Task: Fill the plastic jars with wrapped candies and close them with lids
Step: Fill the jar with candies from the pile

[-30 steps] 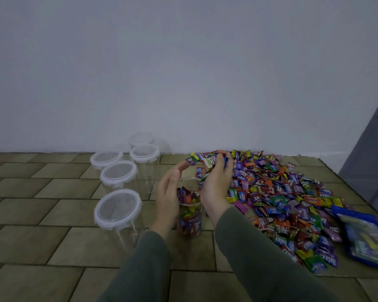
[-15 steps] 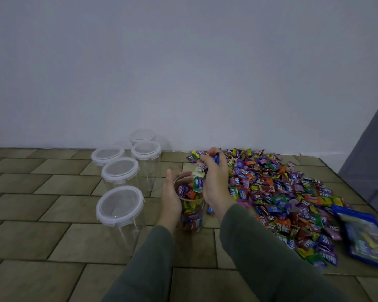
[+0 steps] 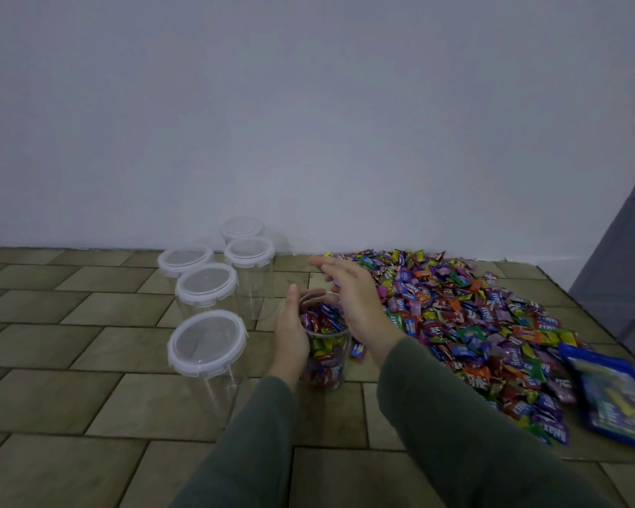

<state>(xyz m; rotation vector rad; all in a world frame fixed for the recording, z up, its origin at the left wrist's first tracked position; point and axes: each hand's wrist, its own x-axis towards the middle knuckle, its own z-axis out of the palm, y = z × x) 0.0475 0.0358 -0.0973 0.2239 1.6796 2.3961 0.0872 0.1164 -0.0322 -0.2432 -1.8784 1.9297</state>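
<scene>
While left hand steadies jar, right hand hovers open-palmed.

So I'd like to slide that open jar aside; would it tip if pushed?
Probably not easily: the open jar looks nearly full of candies, so it's bottom-heavy. Its smooth plastic may slip on the tiled floor. The left hand steadies it.

Non-task stuff: brown tiled floor, staggered brick-pattern layout. Plain white wall behind. Blue printed bag lying flat on the floor at far right. Grey panel at right edge, unclear what it is.
</scene>
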